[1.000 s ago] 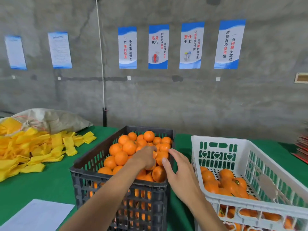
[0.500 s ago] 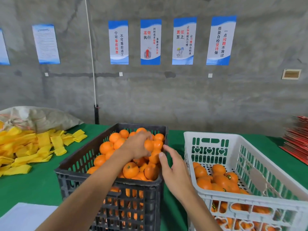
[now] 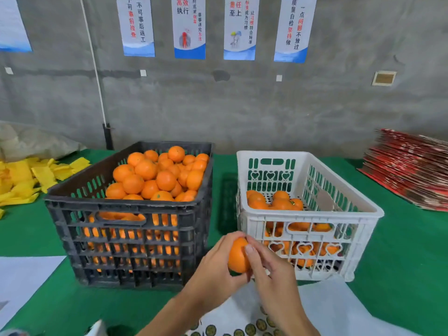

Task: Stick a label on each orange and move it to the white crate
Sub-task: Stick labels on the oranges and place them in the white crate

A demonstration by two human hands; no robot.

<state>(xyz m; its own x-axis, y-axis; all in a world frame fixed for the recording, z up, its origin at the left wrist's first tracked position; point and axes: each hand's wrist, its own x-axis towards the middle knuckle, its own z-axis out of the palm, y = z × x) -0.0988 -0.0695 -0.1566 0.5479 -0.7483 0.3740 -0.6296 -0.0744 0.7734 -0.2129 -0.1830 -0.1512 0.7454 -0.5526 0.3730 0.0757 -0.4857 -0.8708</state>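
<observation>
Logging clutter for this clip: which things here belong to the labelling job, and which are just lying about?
In use:
- orange, held by left hand and right hand
- black crate of oranges
- white crate
- label sheet

Lying about:
- yellow pieces
- red stack
- wall posters
- white paper
</observation>
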